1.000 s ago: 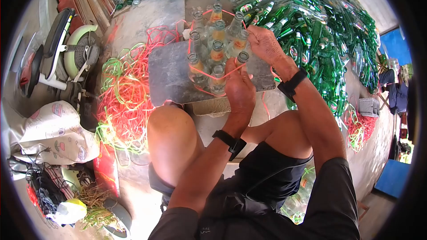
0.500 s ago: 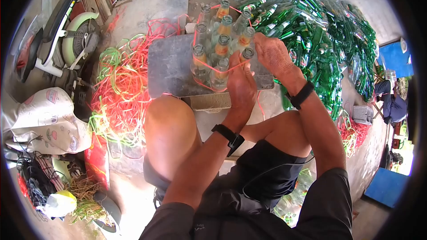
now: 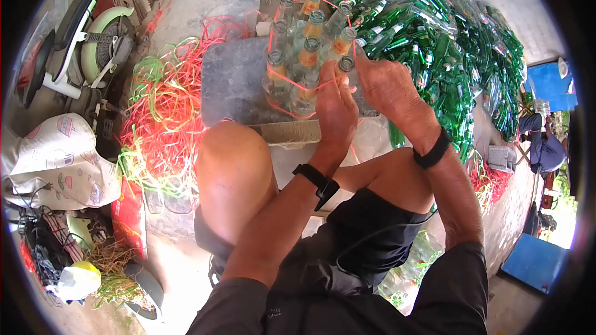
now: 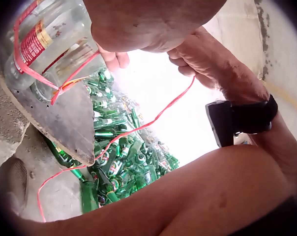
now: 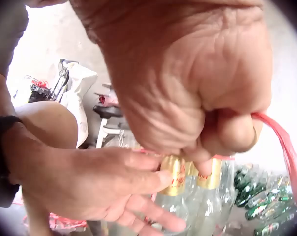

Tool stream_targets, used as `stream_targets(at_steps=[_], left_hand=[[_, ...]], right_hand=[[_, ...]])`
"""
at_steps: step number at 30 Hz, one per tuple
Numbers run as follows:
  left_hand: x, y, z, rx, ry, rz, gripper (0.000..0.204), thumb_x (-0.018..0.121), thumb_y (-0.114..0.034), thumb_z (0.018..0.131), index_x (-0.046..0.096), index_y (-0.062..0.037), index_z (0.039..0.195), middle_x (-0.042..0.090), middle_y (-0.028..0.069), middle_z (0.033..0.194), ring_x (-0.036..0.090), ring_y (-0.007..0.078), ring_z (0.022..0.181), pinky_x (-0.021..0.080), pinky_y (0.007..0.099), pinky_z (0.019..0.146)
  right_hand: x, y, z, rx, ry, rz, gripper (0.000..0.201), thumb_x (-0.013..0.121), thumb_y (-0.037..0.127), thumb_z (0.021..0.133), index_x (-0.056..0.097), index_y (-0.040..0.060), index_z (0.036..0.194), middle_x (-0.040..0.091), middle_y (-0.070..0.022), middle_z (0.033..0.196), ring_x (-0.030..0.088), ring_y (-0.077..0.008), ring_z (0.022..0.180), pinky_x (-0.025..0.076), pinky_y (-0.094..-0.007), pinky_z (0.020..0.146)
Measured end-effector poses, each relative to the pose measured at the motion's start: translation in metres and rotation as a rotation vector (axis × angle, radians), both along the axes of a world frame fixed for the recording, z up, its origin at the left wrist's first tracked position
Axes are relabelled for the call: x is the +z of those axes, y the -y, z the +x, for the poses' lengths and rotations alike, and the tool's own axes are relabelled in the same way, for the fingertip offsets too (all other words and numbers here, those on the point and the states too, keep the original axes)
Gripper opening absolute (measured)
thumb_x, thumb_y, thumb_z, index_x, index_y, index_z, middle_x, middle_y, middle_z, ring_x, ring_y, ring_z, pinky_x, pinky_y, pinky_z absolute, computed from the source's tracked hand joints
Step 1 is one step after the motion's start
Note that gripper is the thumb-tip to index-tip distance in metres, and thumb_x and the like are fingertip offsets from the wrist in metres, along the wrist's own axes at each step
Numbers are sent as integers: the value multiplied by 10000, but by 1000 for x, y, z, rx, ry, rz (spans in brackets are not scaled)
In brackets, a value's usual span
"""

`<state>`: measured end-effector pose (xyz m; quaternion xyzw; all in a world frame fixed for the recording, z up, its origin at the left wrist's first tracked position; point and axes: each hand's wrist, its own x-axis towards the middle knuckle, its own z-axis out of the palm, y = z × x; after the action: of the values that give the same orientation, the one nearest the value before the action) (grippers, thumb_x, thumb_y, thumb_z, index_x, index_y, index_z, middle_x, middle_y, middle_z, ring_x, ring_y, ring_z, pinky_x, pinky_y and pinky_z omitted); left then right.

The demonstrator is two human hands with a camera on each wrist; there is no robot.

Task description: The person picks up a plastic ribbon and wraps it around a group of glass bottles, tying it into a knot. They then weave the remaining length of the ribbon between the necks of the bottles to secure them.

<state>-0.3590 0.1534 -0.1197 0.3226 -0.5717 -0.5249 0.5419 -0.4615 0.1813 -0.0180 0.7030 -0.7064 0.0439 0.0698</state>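
Observation:
A cluster of clear glass bottles [image 3: 308,57] with gold-and-red neck labels stands upright on a dark board [image 3: 231,84]. Red plastic twine [image 3: 287,79] runs round their necks, with a second loop lower down; a knot [image 4: 60,90] shows in the left wrist view. My left hand [image 3: 337,111] rests against the nearest right-hand bottle, its thumb along the neck and other fingers extended in the right wrist view. Just right of that bottle, my right hand [image 3: 397,93] grips the twine in curled fingers. A loose length [image 4: 133,130] hangs from this fist past the board's edge.
A large heap of green bottles [image 3: 434,56] lies behind and to the right. Tangled red and green twine [image 3: 164,108] covers the floor at left, near a scooter-like machine [image 3: 93,43] and a pale printed cloth [image 3: 62,155]. My bent knee [image 3: 233,167] sits close before the board.
My right hand has turned and drawn slightly back toward me, still gripping the twine. The left hand stays at the near bottle. The whole view has shifted a little.

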Motion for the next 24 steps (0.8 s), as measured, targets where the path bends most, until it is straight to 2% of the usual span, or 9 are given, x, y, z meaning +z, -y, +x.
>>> stream_targets(at_steps=[3, 6, 9, 12, 13, 15, 17, 20, 24], left_hand=[[-3, -2, 1, -29, 42, 63, 401, 451, -128, 1072, 451, 50, 1431, 620, 206, 1183, 672, 233, 945, 611, 339, 726], [-2, 0, 0, 12, -31, -14, 370, 453, -142, 1075, 480, 45, 1394, 627, 178, 1167, 663, 218, 954, 591, 329, 698], [4, 1, 5, -68, -34, 56, 316, 452, -126, 1072, 506, 49, 1330, 627, 141, 1152, 647, 195, 950, 561, 331, 747], [-4, 3, 1, 55, 131, -146, 258, 450, -115, 1055, 550, 16, 1254, 612, 68, 1090, 606, 143, 949, 514, 316, 814], [-18, 6, -11, -33, -142, 32, 246, 474, -75, 1047, 545, 8, 1267, 597, 70, 1067, 592, 155, 921, 514, 301, 797], [-11, 9, -10, -119, -415, 210, 247, 497, -36, 1038, 540, -1, 1279, 581, 73, 1044, 577, 167, 893, 513, 286, 780], [-1, 6, -4, -371, -945, 744, 196, 502, -121, 1053, 575, -43, 1217, 521, -17, 977, 514, 87, 891, 453, 244, 818], [11, 5, -1, -330, -862, 700, 195, 494, -198, 1053, 585, -83, 1181, 463, -68, 949, 459, 44, 885, 425, 217, 803], [13, 4, 0, -310, -803, 643, 226, 500, -258, 999, 578, -66, 1090, 496, -45, 976, 479, 59, 906, 428, 252, 810]], right_hand=[[9, -3, 4, 6, -45, 52, 94, 642, 67, 831, 597, 9, 891, 666, -205, 682, 697, -381, 655, 557, -470, 577], [15, -8, 8, 68, -57, 79, 92, 646, 67, 832, 601, 14, 892, 671, -199, 688, 700, -379, 664, 560, -463, 581], [19, -11, 14, 88, -91, 110, 91, 653, 67, 821, 605, 25, 886, 677, -183, 696, 707, -361, 663, 563, -450, 567], [21, -12, 27, 124, -167, 168, 108, 661, 66, 801, 614, 30, 891, 680, -157, 693, 713, -336, 656, 565, -436, 553], [19, -12, 27, 125, -169, 169, 108, 661, 66, 801, 614, 30, 891, 680, -157, 693, 713, -336, 656, 565, -436, 553], [13, -12, 29, 153, -134, 112, 88, 642, 45, 802, 590, 36, 872, 633, -147, 637, 688, -351, 624, 548, -457, 544], [18, -13, 37, 162, -144, 127, 111, 656, 54, 788, 604, 21, 881, 657, -141, 660, 702, -334, 632, 557, -440, 547], [23, -13, 41, 169, -149, 158, 136, 669, 61, 768, 619, 0, 880, 683, -140, 688, 715, -320, 639, 566, -424, 556], [18, -10, 38, 202, -127, 125, 70, 621, 45, 817, 573, 30, 864, 632, -156, 620, 679, -347, 597, 535, -446, 525]])
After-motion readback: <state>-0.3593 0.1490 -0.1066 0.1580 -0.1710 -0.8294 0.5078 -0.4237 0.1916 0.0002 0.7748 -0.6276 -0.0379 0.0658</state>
